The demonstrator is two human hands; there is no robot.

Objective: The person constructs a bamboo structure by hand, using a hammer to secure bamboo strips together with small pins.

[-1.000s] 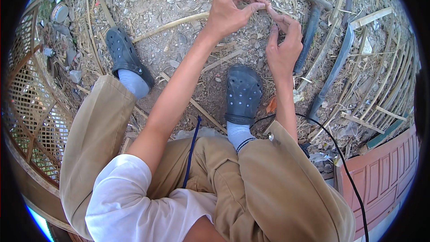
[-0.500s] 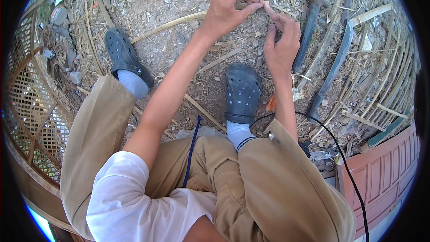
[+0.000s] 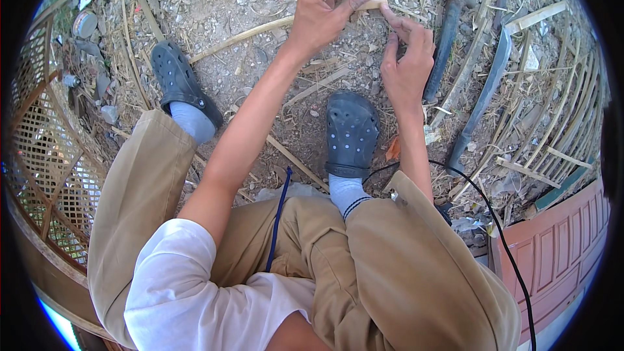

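Head view puts the work at the upper middle, out beyond the right clog: a short visible length of pale strip over the gravelly ground, though how high above it is hard to judge from this angle. The left hand has it, thumb and curled fingers brought together, so that grip is clenched on the strip. The right hand is looser: its fingers are half bent, the thumb stands apart from them, and the index fingertip appears to meet the strip's end without a pinch. The relation that counts is the line of the strip: its long axis runs crosswise in front of the person, out rightward from the left grip and tilting slightly away, so the exposed piece bridges the two hands. The left hand bears it; the right is nearest to its tip, reaching it from the near side. A longer slat runs from beside the left clog up to the left wrist; whether it is the same piece passing behind that hand, I cannot tell. Just right of the right hand lies a hammer, with a long blade farther out.
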